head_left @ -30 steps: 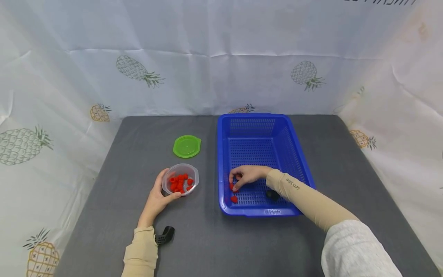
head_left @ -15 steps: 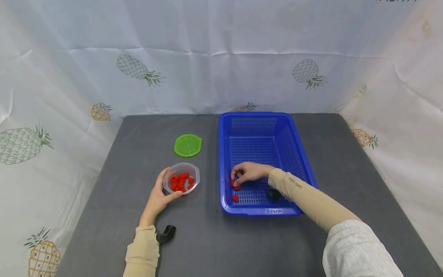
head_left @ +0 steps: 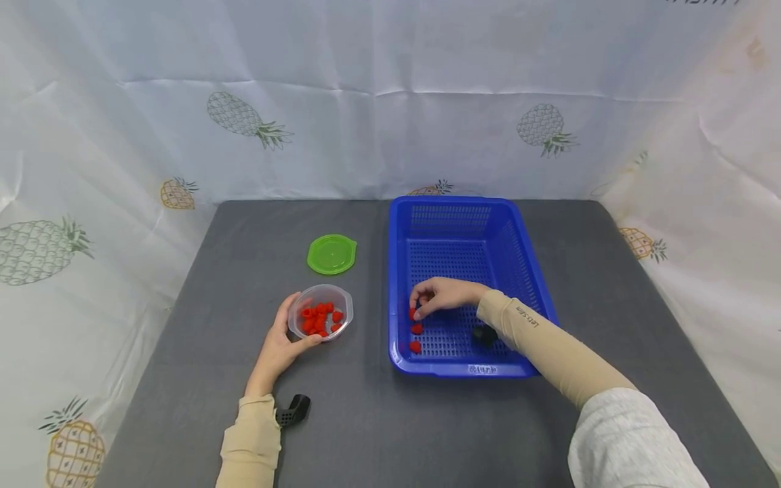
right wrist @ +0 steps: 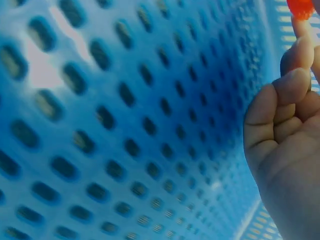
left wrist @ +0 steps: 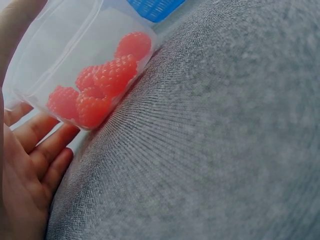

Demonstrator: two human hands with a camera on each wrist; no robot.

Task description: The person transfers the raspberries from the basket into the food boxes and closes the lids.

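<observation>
In the head view my left hand (head_left: 283, 346) holds a clear plastic container (head_left: 343, 330), thumb along its near rim and fingers round its left side. Several red raspberries (head_left: 316, 318) lie inside; the left wrist view shows raspberries (left wrist: 107, 80) through the container wall. Down in the blue basket (head_left: 396, 271), my right hand (head_left: 448, 295) pinches a raspberry (head_left: 412, 313) between thumb and finger near the left wall. Two more, a raspberry (head_left: 417, 329) and a nearer raspberry (head_left: 415, 347), lie on the basket floor. The right wrist view catches the pinched raspberry (right wrist: 300, 7) at the fingertips.
A green lid (head_left: 331, 255) lies on the grey table (head_left: 342, 434) behind the container. Black wrist devices show at the left wrist (head_left: 294, 411) and under the right wrist (head_left: 485, 335). Pineapple-printed white cloth (head_left: 396, 135) hangs behind and at both sides.
My right hand has moved slightly toward the basket's far side, and the middle raspberry now shows uncovered below it. The left hand keeps its hold on the container. The head view has shifted slightly.
</observation>
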